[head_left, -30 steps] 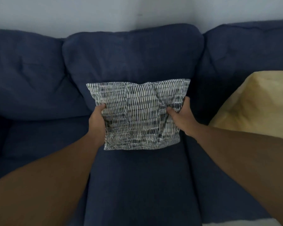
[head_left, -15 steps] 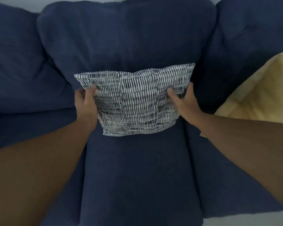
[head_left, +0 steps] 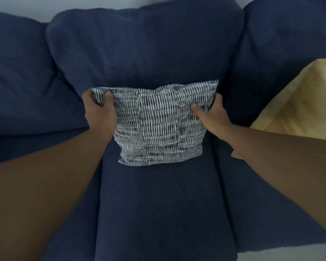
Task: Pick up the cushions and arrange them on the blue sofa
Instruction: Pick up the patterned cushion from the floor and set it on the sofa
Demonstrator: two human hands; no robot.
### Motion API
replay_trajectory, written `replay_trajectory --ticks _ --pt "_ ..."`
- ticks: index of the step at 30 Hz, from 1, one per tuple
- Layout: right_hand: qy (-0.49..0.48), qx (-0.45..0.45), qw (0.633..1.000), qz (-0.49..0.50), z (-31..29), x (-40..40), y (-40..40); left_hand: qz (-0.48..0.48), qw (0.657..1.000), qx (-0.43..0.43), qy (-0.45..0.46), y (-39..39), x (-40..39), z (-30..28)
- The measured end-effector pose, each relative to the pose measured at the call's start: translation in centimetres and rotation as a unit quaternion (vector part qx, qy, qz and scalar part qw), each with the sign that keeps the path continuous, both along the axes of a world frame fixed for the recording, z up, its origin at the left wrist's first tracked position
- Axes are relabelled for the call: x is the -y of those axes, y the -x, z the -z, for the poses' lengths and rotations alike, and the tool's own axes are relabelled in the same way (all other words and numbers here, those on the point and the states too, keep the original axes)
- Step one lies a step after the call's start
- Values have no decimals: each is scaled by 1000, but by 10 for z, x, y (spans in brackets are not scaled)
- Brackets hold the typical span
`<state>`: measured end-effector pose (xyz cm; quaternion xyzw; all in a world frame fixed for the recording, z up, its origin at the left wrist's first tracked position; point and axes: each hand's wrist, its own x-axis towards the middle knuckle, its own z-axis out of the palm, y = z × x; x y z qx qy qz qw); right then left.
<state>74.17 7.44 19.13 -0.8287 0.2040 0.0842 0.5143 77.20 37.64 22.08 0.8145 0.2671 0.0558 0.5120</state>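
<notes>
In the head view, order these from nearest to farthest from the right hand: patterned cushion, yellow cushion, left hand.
1. Patterned cushion: gripped by the right hand.
2. Yellow cushion: on the right seat, apart.
3. Left hand: at the cushion's opposite edge.

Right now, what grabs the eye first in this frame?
The black-and-white patterned cushion at centre, standing against the middle back of the blue sofa, with the left hand and right hand gripping its upper corners. Next, the yellow cushion at the right edge, bright against the dark fabric.
</notes>
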Motion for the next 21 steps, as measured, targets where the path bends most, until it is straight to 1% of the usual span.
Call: replay_trajectory --ticks 3,4,5,6,7,8,9,10,11,12,13,15,17,18,19,21 --pt "-15 16 1000 3 0 0 6 20 1000 13 4 11 4 1" --pt "19 42 999 9 1 1 7 29 999 21 -33 13 4 2" --pt "85 84 993 9 1 1 8 42 994 34 -99 14 4 3" --pt "174 136 975 -12 1 1 8 68 981 55 -175 15 4 5" --pt "270 186 942 -63 -1 -1 7 115 959 87 -246 17 6 7" --pt "351 223 898 -142 -3 -5 7 187 928 122 -297 20 11 7" --pt "403 248 851 -229 -5 -12 6 268 892 153 -331 23 19 8" --pt "429 261 809 -304 -6 -21 6 343 852 169 -357 27 28 10" --pt "441 259 782 -357 -4 -32 7 404 813 164 -386 32 39 14" --pt "446 245 769 -387 -3 -42 10 447 781 141 -414 36 49 17" --pt "453 226 762 -404 0 -50 13 470 756 110 -441 40 58 22" --pt "486 185 741 -426 4 -54 16 483 712 54 -507 40 62 30" --pt "524 153 713 -440 2 -45 9 479 669 18 -568 29 51 32" --pt "538 141 707 -437 0 -40 2 473 658 2 -586 19 45 30" --pt "549 127 706 -430 -3 -36 -6 465 658 -15 -592 10 40 27" --pt "550 87 717 -418 -8 -30 -21 458 680 -45 -572 -6 38 18"
